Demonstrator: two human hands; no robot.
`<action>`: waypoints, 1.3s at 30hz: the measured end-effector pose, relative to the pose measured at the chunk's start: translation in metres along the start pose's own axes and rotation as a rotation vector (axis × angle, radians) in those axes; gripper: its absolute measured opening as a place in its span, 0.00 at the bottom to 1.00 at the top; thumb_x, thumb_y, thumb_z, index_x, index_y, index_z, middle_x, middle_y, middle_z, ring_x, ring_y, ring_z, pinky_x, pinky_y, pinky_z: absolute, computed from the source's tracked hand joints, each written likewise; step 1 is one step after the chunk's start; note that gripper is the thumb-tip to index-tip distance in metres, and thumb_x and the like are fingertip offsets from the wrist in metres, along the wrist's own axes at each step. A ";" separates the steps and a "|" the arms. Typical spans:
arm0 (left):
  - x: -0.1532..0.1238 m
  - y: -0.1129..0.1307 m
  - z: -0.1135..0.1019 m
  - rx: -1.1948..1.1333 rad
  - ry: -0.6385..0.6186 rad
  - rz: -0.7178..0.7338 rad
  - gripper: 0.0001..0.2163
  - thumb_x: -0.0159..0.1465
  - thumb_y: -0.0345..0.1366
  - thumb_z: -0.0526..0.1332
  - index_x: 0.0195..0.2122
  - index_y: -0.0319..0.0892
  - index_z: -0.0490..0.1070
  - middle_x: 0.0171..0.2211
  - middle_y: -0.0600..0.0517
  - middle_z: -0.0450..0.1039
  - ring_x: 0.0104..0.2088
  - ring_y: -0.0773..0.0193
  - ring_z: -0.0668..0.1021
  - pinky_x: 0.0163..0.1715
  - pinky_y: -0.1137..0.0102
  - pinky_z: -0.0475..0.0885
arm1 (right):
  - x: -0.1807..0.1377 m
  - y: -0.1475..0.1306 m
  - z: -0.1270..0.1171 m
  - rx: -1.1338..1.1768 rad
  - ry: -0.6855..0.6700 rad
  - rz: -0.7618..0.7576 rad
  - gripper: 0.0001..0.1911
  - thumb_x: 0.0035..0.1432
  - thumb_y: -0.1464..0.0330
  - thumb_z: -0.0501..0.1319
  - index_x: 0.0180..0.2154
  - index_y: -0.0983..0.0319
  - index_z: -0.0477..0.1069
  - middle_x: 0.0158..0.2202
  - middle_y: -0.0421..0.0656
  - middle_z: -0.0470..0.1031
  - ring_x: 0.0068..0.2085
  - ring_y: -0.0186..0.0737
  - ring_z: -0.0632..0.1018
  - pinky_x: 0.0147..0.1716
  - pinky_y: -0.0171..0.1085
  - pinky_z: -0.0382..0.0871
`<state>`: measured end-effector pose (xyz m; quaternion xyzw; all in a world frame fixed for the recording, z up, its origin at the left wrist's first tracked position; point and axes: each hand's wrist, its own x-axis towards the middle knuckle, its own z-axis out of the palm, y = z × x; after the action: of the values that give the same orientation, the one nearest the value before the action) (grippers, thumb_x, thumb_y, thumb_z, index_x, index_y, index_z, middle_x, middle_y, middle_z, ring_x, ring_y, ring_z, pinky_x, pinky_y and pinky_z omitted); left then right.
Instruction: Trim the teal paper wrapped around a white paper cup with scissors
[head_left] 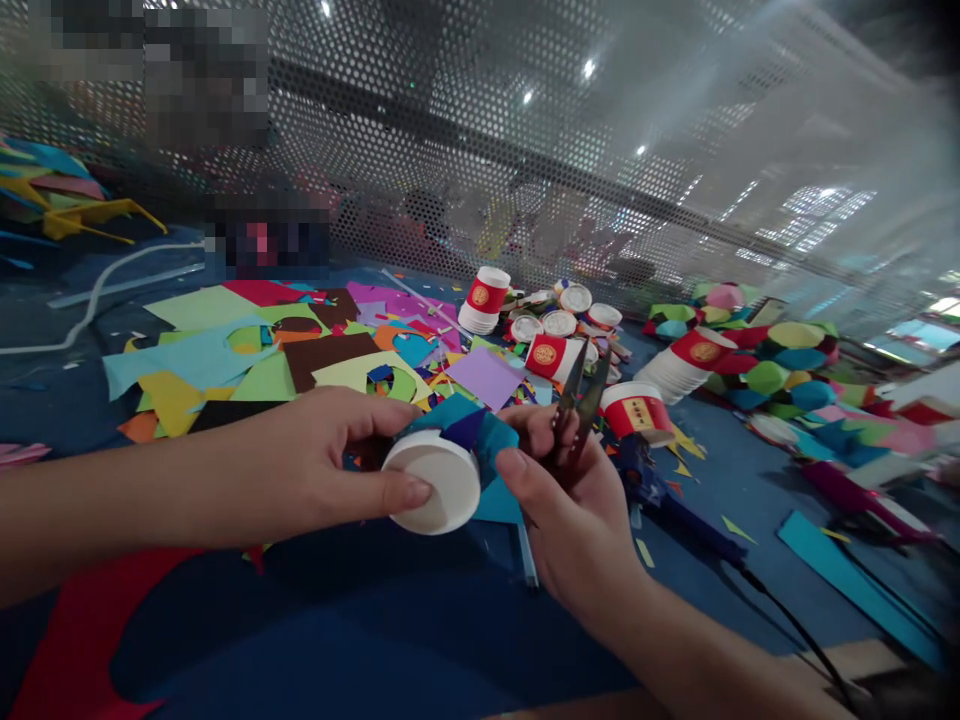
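Note:
My left hand (pixel 337 460) is closed around a paper cup (pixel 442 490), its thumb pressed on the white round base that faces me. Blue paper (pixel 457 415) lies against the cup's side, with a darker blue piece overlapping it. Dark-bladed scissors (pixel 579 400) are tucked in my right hand (pixel 577 500), blades pointing up and away. The thumb and fingers of that same hand pinch the right edge of the blue paper, close beside the cup. The scissors' handles are hidden in the palm.
Coloured paper sheets and scraps (pixel 330 360) cover the table beyond my hands. Red-and-white cup stacks (pixel 690 360) stand or lie further back. A glue gun (pixel 675 500) with a black cable rests at right. Red paper (pixel 97 620) lies front left. A perforated screen (pixel 420 170) rises behind.

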<state>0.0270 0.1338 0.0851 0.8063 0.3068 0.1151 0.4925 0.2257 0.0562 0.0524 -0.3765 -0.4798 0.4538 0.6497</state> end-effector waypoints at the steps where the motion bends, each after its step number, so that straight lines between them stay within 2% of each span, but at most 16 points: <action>1: 0.000 0.000 0.002 0.017 -0.008 0.007 0.16 0.61 0.51 0.61 0.37 0.43 0.75 0.31 0.53 0.75 0.31 0.63 0.73 0.27 0.74 0.65 | 0.000 0.000 0.001 -0.020 0.008 -0.005 0.17 0.54 0.69 0.70 0.29 0.59 0.60 0.35 0.37 0.70 0.33 0.30 0.69 0.32 0.29 0.67; 5: -0.001 0.001 0.005 0.033 -0.007 0.040 0.15 0.61 0.49 0.61 0.36 0.43 0.75 0.30 0.54 0.74 0.31 0.63 0.73 0.29 0.73 0.65 | 0.002 -0.001 0.005 -0.107 0.033 -0.027 0.17 0.52 0.73 0.69 0.28 0.59 0.59 0.30 0.36 0.68 0.30 0.29 0.68 0.28 0.28 0.66; 10: 0.001 0.000 0.006 -0.002 -0.043 0.022 0.13 0.61 0.47 0.62 0.35 0.42 0.74 0.32 0.54 0.76 0.34 0.62 0.74 0.33 0.72 0.67 | 0.001 -0.004 0.006 -0.148 0.032 -0.005 0.17 0.51 0.73 0.68 0.26 0.58 0.58 0.27 0.34 0.65 0.25 0.29 0.64 0.22 0.28 0.62; 17: 0.000 -0.003 0.006 -0.073 -0.054 0.003 0.11 0.62 0.47 0.62 0.36 0.44 0.74 0.35 0.55 0.77 0.37 0.63 0.75 0.37 0.73 0.68 | -0.002 -0.005 0.001 -0.062 0.000 0.022 0.14 0.57 0.67 0.67 0.29 0.58 0.61 0.29 0.36 0.67 0.27 0.30 0.64 0.24 0.28 0.62; 23: 0.000 -0.002 0.007 -0.072 -0.043 0.024 0.09 0.61 0.44 0.64 0.33 0.44 0.73 0.32 0.56 0.76 0.35 0.64 0.74 0.34 0.74 0.67 | 0.000 -0.006 0.005 -0.137 0.018 -0.015 0.16 0.52 0.74 0.68 0.27 0.58 0.60 0.29 0.35 0.67 0.27 0.29 0.66 0.25 0.28 0.64; 26: 0.000 -0.003 0.007 -0.074 -0.043 0.024 0.09 0.61 0.43 0.63 0.34 0.44 0.73 0.34 0.56 0.77 0.35 0.64 0.74 0.35 0.73 0.68 | 0.001 -0.006 0.005 -0.136 0.021 -0.018 0.16 0.53 0.74 0.68 0.27 0.58 0.60 0.29 0.35 0.67 0.27 0.30 0.66 0.25 0.28 0.64; 29: 0.001 -0.005 0.006 -0.136 -0.003 0.056 0.08 0.61 0.43 0.64 0.34 0.44 0.74 0.33 0.57 0.76 0.34 0.67 0.74 0.34 0.76 0.67 | -0.001 -0.006 0.000 -0.091 0.027 -0.024 0.13 0.57 0.68 0.68 0.29 0.57 0.64 0.32 0.37 0.69 0.29 0.31 0.67 0.26 0.30 0.64; 31: 0.003 -0.005 0.006 -0.228 0.064 0.077 0.08 0.60 0.43 0.65 0.36 0.44 0.75 0.33 0.57 0.76 0.34 0.67 0.74 0.33 0.77 0.68 | -0.003 -0.007 -0.006 -0.086 0.031 -0.107 0.11 0.59 0.63 0.68 0.31 0.56 0.67 0.33 0.39 0.70 0.32 0.34 0.69 0.29 0.33 0.65; 33: 0.005 -0.004 0.004 -0.321 0.141 0.072 0.11 0.59 0.44 0.67 0.39 0.44 0.75 0.34 0.56 0.76 0.35 0.67 0.74 0.33 0.77 0.68 | -0.005 -0.008 -0.013 -0.085 -0.036 -0.196 0.12 0.59 0.56 0.68 0.34 0.56 0.71 0.30 0.39 0.70 0.31 0.36 0.70 0.29 0.35 0.65; 34: 0.005 -0.003 0.004 -0.352 0.169 0.065 0.13 0.59 0.44 0.67 0.40 0.43 0.75 0.35 0.55 0.76 0.34 0.67 0.74 0.32 0.77 0.68 | -0.006 -0.008 -0.016 -0.077 -0.098 -0.203 0.16 0.57 0.51 0.67 0.35 0.56 0.73 0.27 0.39 0.69 0.28 0.35 0.69 0.28 0.35 0.64; 37: 0.005 -0.002 0.002 -0.372 0.201 0.081 0.16 0.59 0.46 0.67 0.43 0.42 0.74 0.34 0.54 0.75 0.32 0.68 0.72 0.30 0.77 0.67 | -0.006 -0.007 -0.019 -0.057 -0.280 -0.010 0.31 0.45 0.38 0.65 0.35 0.59 0.76 0.19 0.36 0.64 0.20 0.32 0.63 0.21 0.33 0.60; 39: 0.004 -0.002 0.002 -0.361 0.209 0.120 0.15 0.59 0.46 0.67 0.42 0.42 0.74 0.35 0.53 0.74 0.33 0.68 0.72 0.31 0.76 0.67 | -0.003 -0.007 -0.017 -0.111 -0.296 0.100 0.35 0.44 0.36 0.64 0.32 0.61 0.74 0.17 0.34 0.61 0.18 0.31 0.63 0.19 0.32 0.61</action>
<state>0.0302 0.1352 0.0819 0.7056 0.2819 0.2801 0.5867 0.2433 0.0502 0.0536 -0.3643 -0.5754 0.5090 0.5265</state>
